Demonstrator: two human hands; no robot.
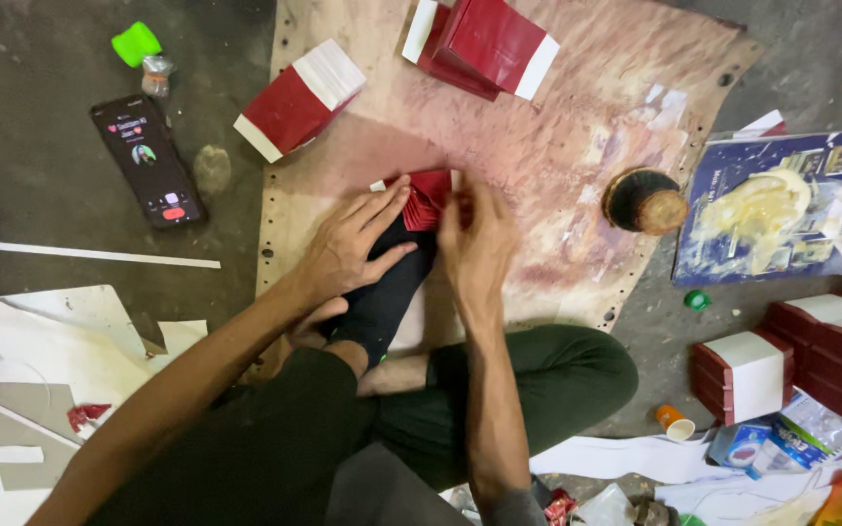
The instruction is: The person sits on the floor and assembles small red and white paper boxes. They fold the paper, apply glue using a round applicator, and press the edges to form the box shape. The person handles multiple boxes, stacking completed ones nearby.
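Fingers of left hand (358, 244) lie flat, pressing red sheet (429, 200) onto board (557, 146); right hand (475, 248) pinches its right edge. Sheet lies directly ahead of both hands, between fingertips, equally near.

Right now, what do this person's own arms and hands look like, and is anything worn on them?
Both forearms are bare, with no sleeves showing. The left hand and right hand are bare too: no gloves, rings, watch or bands visible. Fingers are slim, nails short.
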